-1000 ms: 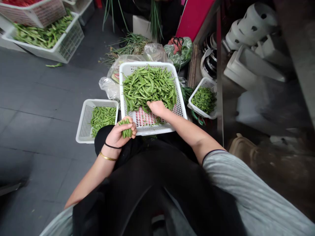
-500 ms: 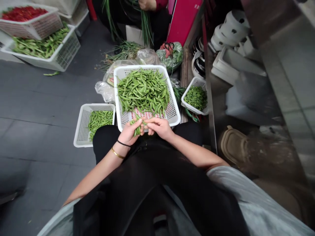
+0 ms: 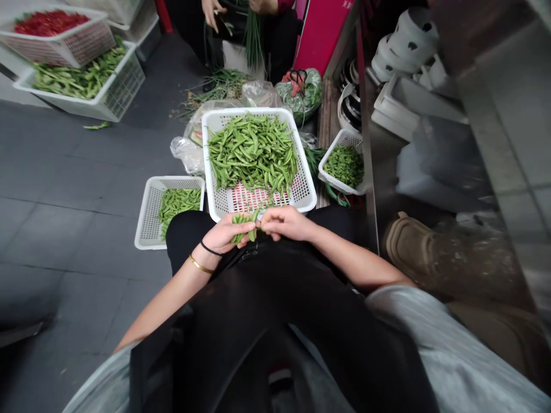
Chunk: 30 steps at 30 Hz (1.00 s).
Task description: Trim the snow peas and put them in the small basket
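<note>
My left hand (image 3: 224,232) is closed around a small bunch of green pea pods (image 3: 241,219), held low in front of my lap. One pod sticks up between the two hands, and the fingers of my right hand (image 3: 287,222) pinch at its end. Just beyond both hands sits a large white basket (image 3: 312,198) with a heap of pea pods (image 3: 252,150) toward its far side. A smaller white basket (image 3: 148,215) stands on the floor to the left, by my knee, with more pods (image 3: 183,201) in it.
A basket of leafy greens (image 3: 344,166) stands to the right, beside a metal shelf edge (image 3: 368,143). Plastic bags and loose green stalks (image 3: 228,85) lie beyond the large basket. Another person's hand (image 3: 213,11) works there. Stacked baskets (image 3: 107,86) stand far left.
My right hand has drawn slightly right and now pinches a pod standing up from the bunch. My left hand has shifted slightly left. The other person's second hand has come into view.
</note>
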{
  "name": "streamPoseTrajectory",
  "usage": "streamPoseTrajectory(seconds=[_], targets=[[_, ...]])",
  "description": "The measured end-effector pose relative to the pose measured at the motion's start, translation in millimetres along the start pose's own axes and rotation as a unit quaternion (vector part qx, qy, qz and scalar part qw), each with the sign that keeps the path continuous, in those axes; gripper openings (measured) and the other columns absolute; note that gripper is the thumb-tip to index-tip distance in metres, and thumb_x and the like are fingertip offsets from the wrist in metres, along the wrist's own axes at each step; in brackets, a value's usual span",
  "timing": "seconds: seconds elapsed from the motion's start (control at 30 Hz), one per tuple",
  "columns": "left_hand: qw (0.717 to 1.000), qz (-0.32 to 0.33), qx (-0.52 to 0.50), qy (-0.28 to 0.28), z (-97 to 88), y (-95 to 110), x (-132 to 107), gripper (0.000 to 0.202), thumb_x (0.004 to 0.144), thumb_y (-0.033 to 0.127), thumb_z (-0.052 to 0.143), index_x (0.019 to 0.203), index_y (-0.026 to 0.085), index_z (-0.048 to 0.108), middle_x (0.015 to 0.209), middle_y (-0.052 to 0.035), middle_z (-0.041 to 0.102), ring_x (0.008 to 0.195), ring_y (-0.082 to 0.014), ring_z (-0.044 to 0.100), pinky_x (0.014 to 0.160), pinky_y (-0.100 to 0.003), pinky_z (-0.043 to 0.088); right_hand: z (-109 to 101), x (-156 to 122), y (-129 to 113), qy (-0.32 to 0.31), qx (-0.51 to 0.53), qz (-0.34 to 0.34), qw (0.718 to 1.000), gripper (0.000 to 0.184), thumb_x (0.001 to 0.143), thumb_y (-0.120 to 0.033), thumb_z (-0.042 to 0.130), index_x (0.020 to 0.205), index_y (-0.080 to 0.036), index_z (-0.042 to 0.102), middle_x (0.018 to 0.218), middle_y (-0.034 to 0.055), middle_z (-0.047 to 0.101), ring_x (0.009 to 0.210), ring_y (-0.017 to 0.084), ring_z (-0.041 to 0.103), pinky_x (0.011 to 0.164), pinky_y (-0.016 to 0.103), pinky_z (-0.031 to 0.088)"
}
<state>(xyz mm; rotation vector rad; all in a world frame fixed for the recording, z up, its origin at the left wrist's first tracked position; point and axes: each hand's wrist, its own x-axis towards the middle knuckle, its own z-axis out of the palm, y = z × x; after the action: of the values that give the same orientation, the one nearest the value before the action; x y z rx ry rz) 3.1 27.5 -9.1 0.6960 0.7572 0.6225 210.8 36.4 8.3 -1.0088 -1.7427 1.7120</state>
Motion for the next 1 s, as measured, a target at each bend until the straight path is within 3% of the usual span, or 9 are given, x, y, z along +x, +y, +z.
streamPoseTrajectory(seconds=[0.2, 0.33, 0.43, 0.5, 0.6, 0.7, 0.8, 0.93, 1.0], targets=[[0.999, 0.001, 0.021, 0.035, -13.7, 5, -10, 0.031, 0.066, 0.023, 0.075, 0.093, 0.012, 0.068, 0.055, -0.0031, 0.062, 0.033, -0.0056, 0.043, 0.030, -0.015, 0.031, -44, 0, -6, 0.202, -0.125, -0.051, 0.970, 0.028, 0.085, -0.044, 0.055, 0.087, -0.017, 0.055, 0.069, 0.0003, 0.060, 0.054, 0.010, 0.054, 0.055, 0.025, 0.047], [0.998, 0.008, 0.053, 0.017, -13.3, 10, -9, 0.028, 0.067, 0.025, 0.074, 0.092, 0.013, 0.069, 0.054, -0.0033, 0.063, 0.030, -0.0065, 0.042, 0.028, -0.016, 0.028, -21, 7, -16, 0.077, -0.435, -0.118, 0.889, 0.037, 0.089, -0.045, 0.051, 0.111, -0.016, 0.056, 0.109, 0.0130, 0.060, 0.092, 0.021, 0.059, 0.073, 0.030, 0.046], [0.984, 0.030, 0.173, 0.016, -9.9, 15, -10, 0.022, 0.068, 0.026, 0.074, 0.086, 0.014, 0.069, 0.054, -0.0019, 0.062, 0.033, -0.0074, 0.044, 0.031, -0.017, 0.031, -2, 15, -19, -0.059, -0.541, -0.106, 0.832, 0.030, 0.095, -0.033, 0.040, 0.095, -0.012, 0.062, 0.091, 0.0143, 0.064, 0.083, 0.020, 0.060, 0.069, 0.029, 0.042], [0.956, 0.067, 0.284, 0.002, -5.6, 18, -13, 0.014, 0.065, 0.023, 0.076, 0.075, 0.015, 0.070, 0.054, -0.0012, 0.061, 0.042, -0.0084, 0.050, 0.039, -0.017, 0.037, 1, 18, -18, -0.139, -0.511, -0.099, 0.842, 0.028, 0.094, -0.029, 0.042, 0.084, -0.012, 0.062, 0.076, 0.0100, 0.064, 0.068, 0.016, 0.058, 0.062, 0.026, 0.039], [0.935, 0.104, 0.338, -0.040, 5.0, 19, -19, 0.013, 0.065, 0.024, 0.077, 0.067, 0.014, 0.068, 0.056, -0.0024, 0.061, 0.049, -0.0102, 0.053, 0.046, -0.019, 0.042, 0, 19, -17, -0.203, -0.314, -0.103, 0.922, 0.027, 0.091, -0.034, 0.048, 0.076, -0.015, 0.060, 0.059, 0.0004, 0.059, 0.054, 0.011, 0.054, 0.056, 0.022, 0.038], [0.960, 0.168, 0.215, 0.058, 15.4, 13, -18, 0.018, 0.072, 0.032, 0.072, 0.076, 0.015, 0.066, 0.060, -0.0039, 0.064, 0.043, -0.0111, 0.054, 0.041, -0.021, 0.042, 9, 23, -15, -0.067, -0.099, -0.082, 0.989, 0.034, 0.094, -0.040, 0.039, 0.077, -0.016, 0.056, 0.049, -0.0055, 0.050, 0.046, 0.008, 0.050, 0.054, 0.019, 0.040], [0.940, 0.266, 0.058, 0.205, 13.0, 11, -7, 0.023, 0.072, 0.036, 0.072, 0.076, 0.016, 0.062, 0.060, -0.0017, 0.064, 0.040, -0.0104, 0.053, 0.037, -0.021, 0.041, 16, 30, -7, 0.065, -0.028, -0.078, 0.994, 0.035, 0.094, -0.044, 0.039, 0.082, -0.016, 0.057, 0.050, -0.0057, 0.050, 0.046, 0.008, 0.051, 0.054, 0.020, 0.043], [0.886, 0.338, -0.044, 0.315, -18.5, 26, 2, 0.021, 0.075, 0.036, 0.069, 0.071, 0.018, 0.059, 0.058, 0.0007, 0.064, 0.042, -0.0092, 0.055, 0.036, -0.019, 0.040, -3, 42, 15, 0.063, -0.115, -0.043, 0.990, 0.035, 0.093, -0.041, 0.041, 0.083, -0.016, 0.062, 0.055, -0.0037, 0.054, 0.052, 0.009, 0.054, 0.059, 0.022, 0.044], [0.892, 0.308, -0.075, 0.323, -35.7, 33, 1, 0.021, 0.076, 0.034, 0.065, 0.068, 0.017, 0.057, 0.059, 0.0001, 0.065, 0.046, -0.0093, 0.057, 0.037, -0.018, 0.040, -19, 51, 27, 0.028, -0.210, -0.022, 0.977, 0.031, 0.092, -0.035, 0.044, 0.083, -0.015, 0.065, 0.064, -0.0005, 0.061, 0.063, 0.011, 0.059, 0.067, 0.023, 0.045]])
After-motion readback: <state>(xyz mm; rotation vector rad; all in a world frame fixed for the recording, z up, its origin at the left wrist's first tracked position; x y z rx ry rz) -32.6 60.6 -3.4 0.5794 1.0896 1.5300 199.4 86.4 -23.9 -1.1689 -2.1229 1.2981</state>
